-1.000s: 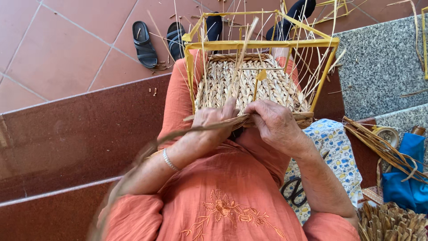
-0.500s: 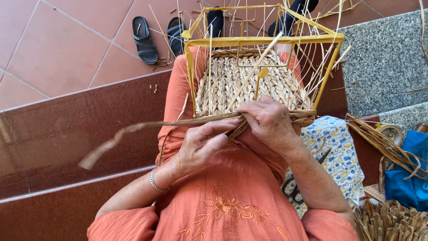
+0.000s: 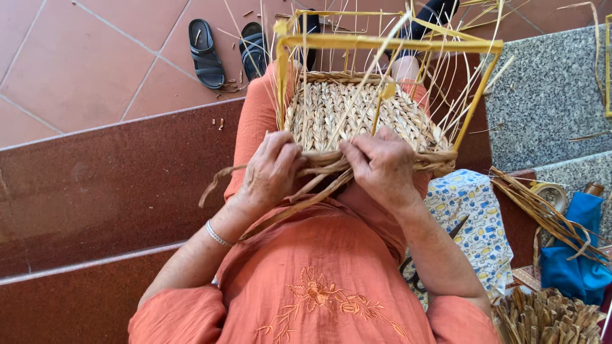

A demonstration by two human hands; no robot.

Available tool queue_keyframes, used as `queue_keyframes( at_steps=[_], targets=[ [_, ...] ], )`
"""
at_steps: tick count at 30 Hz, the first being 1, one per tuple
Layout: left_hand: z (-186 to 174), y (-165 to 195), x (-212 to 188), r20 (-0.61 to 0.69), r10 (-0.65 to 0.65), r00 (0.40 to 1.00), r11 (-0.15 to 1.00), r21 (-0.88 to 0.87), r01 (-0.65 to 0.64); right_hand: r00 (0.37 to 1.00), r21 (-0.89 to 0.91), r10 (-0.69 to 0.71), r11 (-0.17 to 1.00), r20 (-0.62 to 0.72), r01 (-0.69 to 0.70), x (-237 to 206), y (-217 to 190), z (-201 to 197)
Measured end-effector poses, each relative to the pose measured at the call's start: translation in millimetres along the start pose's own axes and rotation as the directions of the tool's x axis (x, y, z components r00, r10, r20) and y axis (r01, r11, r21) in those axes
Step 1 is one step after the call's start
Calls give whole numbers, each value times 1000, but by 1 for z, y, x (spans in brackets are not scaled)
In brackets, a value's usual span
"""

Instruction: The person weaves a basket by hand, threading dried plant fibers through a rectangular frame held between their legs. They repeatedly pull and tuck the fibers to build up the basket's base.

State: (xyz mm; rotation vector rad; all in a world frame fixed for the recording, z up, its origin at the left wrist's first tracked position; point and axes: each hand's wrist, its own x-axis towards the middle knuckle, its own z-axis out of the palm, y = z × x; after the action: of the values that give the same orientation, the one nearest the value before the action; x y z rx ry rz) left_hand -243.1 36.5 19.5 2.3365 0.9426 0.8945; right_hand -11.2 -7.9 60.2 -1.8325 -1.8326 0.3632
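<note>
A half-woven straw basket (image 3: 357, 114) sits on my lap inside a yellow wire frame (image 3: 382, 43), with thin upright stakes rising from its edge. My left hand (image 3: 271, 169) pinches several flat straw strands (image 3: 312, 169) at the basket's near rim. My right hand (image 3: 382, 165) grips the same bundle just to the right, pressing it against the rim. Loose strand ends trail down to the left over my orange dress.
Black sandals (image 3: 207, 44) lie on the tiled floor at the back. A patterned cloth (image 3: 472, 216) with scissors (image 3: 414, 274) lies at my right, beside straw bundles (image 3: 548, 216), a blue bag (image 3: 574, 255) and a heap of straw (image 3: 548, 318).
My left hand drew the long strand in from the left and came back up to the rim next to my right hand. The trailing end is now much shorter.
</note>
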Motion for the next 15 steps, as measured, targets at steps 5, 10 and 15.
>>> queue_keyframes(
  at_steps=[5, 10, 15],
  targets=[
    [-9, -19, 42, 13, 26, 1000, 993, -114, -24, 992, 82, -52, 995, -117, 62, 33, 18, -6],
    [-18, -20, 64, -25, 21, 999, 974, -225, -26, 989, 146, -41, 987, -140, 62, 47, 18, -7],
    [-17, -19, 62, -40, 6, 999, 937, -348, -20, 987, 145, -24, 988, -157, 47, 39, 23, -2]
  ],
)
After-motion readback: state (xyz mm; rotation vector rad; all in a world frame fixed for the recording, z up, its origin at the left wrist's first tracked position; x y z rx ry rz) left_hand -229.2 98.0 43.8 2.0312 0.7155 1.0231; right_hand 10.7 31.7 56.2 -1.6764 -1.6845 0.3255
